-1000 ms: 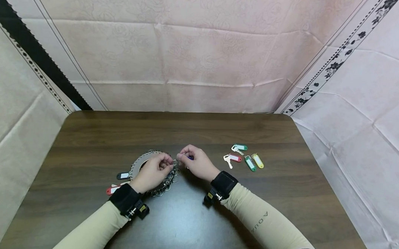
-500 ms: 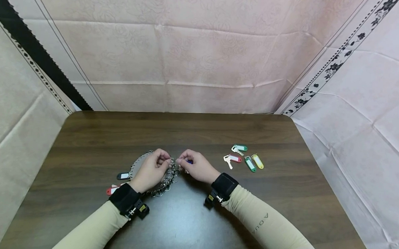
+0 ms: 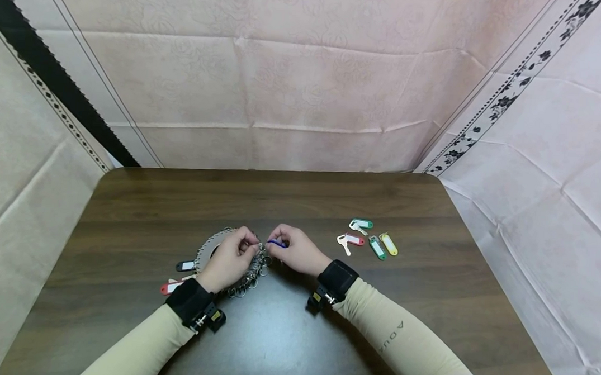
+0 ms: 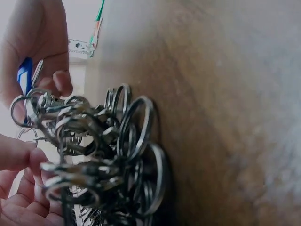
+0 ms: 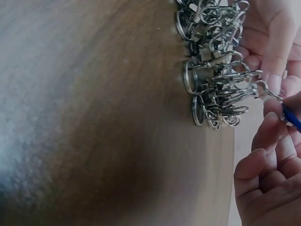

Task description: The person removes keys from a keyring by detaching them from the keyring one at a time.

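In the head view, a round grey disc (image 3: 205, 253) carries metal clasps and rings around its rim. My left hand (image 3: 229, 261) lies over it, thumb and forefinger pinching a metal clasp at its right edge; the fingertips meet beside a small ring in the left wrist view. My right hand (image 3: 300, 252) pinches a blue key tag (image 3: 278, 243) close to those fingertips. A metal key (image 4: 37, 73) shows beside the tag in the left wrist view. Clustered rings (image 5: 216, 84) hang near both hands in the right wrist view. Whether tag and clasp are joined, I cannot tell.
To the right on the wooden table (image 3: 401, 304) lie a green tag with a key (image 3: 361, 224), a red tag with a key (image 3: 353, 239), another green tag (image 3: 377, 248) and a yellow tag (image 3: 388, 244). A black tag (image 3: 185, 266) and red tag (image 3: 171, 287) sit left of the disc.
My left fingertips shift slightly over the disc's edge. The blue tag turns in my right fingers and shows more of its length. The tags on the right stay put.
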Demonstrator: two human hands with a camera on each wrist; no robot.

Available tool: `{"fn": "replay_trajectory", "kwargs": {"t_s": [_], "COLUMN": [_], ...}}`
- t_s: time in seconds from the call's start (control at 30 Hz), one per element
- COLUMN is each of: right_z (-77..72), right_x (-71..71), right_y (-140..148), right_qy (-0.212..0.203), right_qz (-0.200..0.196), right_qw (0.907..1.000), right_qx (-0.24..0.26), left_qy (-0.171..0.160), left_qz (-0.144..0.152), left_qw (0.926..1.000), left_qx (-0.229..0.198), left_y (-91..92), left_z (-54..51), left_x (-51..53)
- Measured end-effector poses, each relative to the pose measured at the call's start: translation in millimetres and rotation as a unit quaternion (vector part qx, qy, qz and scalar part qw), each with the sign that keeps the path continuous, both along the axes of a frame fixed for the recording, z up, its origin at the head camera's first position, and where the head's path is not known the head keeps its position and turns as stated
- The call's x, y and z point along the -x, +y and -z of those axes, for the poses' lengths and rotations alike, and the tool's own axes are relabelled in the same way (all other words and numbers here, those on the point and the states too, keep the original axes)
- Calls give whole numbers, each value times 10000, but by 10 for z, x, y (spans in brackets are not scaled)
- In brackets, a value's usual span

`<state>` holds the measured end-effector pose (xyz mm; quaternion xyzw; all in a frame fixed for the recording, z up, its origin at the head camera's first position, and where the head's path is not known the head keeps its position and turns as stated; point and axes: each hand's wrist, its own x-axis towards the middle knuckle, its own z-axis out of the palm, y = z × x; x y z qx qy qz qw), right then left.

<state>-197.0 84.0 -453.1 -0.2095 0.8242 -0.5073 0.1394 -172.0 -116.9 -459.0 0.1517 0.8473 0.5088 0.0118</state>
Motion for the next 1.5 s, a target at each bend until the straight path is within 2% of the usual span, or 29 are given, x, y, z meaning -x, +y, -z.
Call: {"fn": "replay_trajectory", "kwargs": {"t_s": [0.33,0.53,0.6,0.7,0.83,0.97,1.1,1.33,1.5], "right_z": [4,-8,-2,19,52,63,57,57,24], "right_x": [14,13,17,20,7,-11,-12,-24,-14], "right_y": [18,18,22,30,33,26,9,-11,-4], "right_qy": [161,232,198,132,-66,-359,-449,-115,119], "right_qz": [173,303,288,116,-250,-484,-512,-245,-10], "right_qw": [9997,9990,9991,9997,9997,9982,9976,9996,9999], "right_qx": [27,231,231,150,35,82,158,-21,-23], "left_qy": [57,-59,-184,-260,-196,-169,-161,-48,-105], "left_qz": [247,433,339,40,-248,-254,-253,-234,-152], "left_qw": [9990,9987,9990,9996,9995,9995,9995,9995,9995], "left_qx": [378,272,203,99,-14,-17,69,213,240], "left_y": [21,1,-6,-16,-17,-10,-5,-3,7], "left_z": [40,28,29,35,25,6,-2,3,-5], "left_x": [-7,-5,0,11,16,10,5,-4,-17]}}
